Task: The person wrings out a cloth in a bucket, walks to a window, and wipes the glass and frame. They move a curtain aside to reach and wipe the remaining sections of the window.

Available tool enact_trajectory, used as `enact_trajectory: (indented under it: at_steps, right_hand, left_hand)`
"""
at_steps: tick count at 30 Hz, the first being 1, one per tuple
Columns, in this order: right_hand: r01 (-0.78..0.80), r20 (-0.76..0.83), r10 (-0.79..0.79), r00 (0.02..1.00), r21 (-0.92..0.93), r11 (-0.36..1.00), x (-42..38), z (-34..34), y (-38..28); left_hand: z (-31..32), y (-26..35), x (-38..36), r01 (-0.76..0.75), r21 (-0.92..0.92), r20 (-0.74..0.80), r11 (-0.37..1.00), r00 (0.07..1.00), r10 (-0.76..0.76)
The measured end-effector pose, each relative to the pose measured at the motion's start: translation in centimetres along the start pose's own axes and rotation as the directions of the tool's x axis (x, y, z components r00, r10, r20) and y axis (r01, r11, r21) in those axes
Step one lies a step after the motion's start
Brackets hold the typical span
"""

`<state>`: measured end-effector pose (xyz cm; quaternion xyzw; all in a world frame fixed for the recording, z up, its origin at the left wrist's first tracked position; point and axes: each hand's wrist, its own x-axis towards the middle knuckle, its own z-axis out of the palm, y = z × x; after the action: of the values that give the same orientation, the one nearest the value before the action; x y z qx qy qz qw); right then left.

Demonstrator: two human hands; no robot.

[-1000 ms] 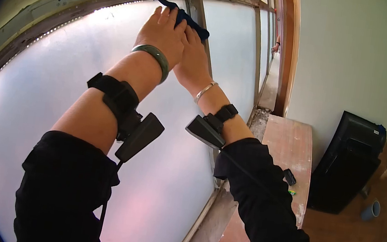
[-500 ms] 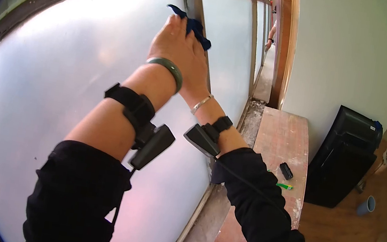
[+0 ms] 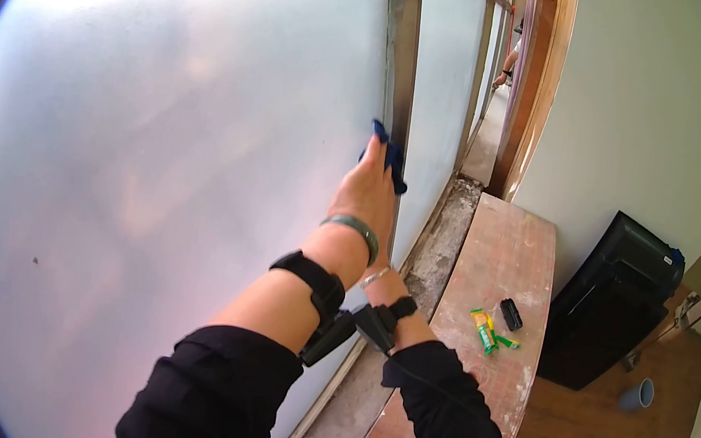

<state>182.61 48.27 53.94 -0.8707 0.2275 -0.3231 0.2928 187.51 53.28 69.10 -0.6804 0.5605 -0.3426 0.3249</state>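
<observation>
A dark blue cloth [image 3: 396, 172] is pressed against the upright metal window post [image 3: 403, 56], between two frosted panes. My left hand [image 3: 356, 191], with a green bangle at the wrist, has its fingers on the cloth near the post's left edge. Close beside and partly behind it, my right hand [image 3: 383, 215], wearing a thin bracelet, also presses the cloth. The left hand hides much of the right one. A large frosted pane [image 3: 166, 193] fills the left side. Black strapped devices sit on both forearms.
Below the window runs a rough sill [image 3: 447, 233] beside a worn wooden board [image 3: 499, 249]. On the board lie a small black object [image 3: 512, 314] and green-yellow packets [image 3: 484, 331]. A black television-like panel [image 3: 612, 305] leans on the wall; a blue cup [image 3: 637, 395] stands nearby. Another person's arm [image 3: 508, 69] shows beyond the doorway.
Both hands have moved down the window post with the cloth. The view has tilted lower, so the top of the window frame has left the picture and the packets show more fully.
</observation>
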Motion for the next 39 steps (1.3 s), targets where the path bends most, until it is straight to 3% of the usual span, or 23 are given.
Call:
enact_trajectory:
  at_steps: [4,12,15,16,17,18,21,25,39]
  right_hand:
    - [-0.162,0.374,0.192,0.907,-0.111,0.981,-4.1,2.9,4.0]
    - [-0.236,0.603,0.311,0.735,-0.202,0.95,-9.6,8.1,8.6]
    - [-0.266,0.662,0.352,0.661,-0.231,0.936,-12.1,10.1,10.5]
    - [-0.277,0.676,0.365,0.64,-0.24,0.93,-13.0,10.9,11.0]
    - [-0.291,0.691,0.385,0.612,-0.256,0.922,-13.8,11.5,11.5]
    - [-0.249,0.67,0.35,0.655,-0.247,0.937,-14.6,11.8,11.7]
    - [-0.238,0.731,0.275,0.624,-0.158,0.958,-17.4,15.6,15.3]
    - [-0.392,0.731,0.359,0.58,-0.135,0.91,-22.6,20.6,18.5]
    - [-0.59,0.814,0.422,0.398,-0.125,0.798,-33.6,29.6,17.3]
  left_hand:
    - [2.6,3.9,-0.1,-0.075,-0.025,0.059,0.997,0.995,0.077]
    - [7.6,12.1,-0.6,-0.179,-0.04,0.143,0.983,0.973,0.183]
    - [9.4,14.7,-1.1,-0.267,-0.05,0.179,0.962,0.946,0.272]
    - [12.2,18.0,-0.7,-0.184,0.026,0.147,0.983,0.973,0.178]
    - [12.6,18.8,-1.2,-0.187,0.02,0.147,0.982,0.972,0.182]
    - [13.0,19.5,-1.4,-0.213,0.03,0.16,0.977,0.965,0.206]
    - [15.3,23.2,-1.7,-0.245,0.011,0.222,0.969,0.946,0.237]
    - [20.7,30.0,-2.3,-0.333,0.018,0.194,0.943,0.926,0.323]
    - [26.6,40.2,-12.6,-0.406,-0.066,0.324,0.912,0.855,0.404]
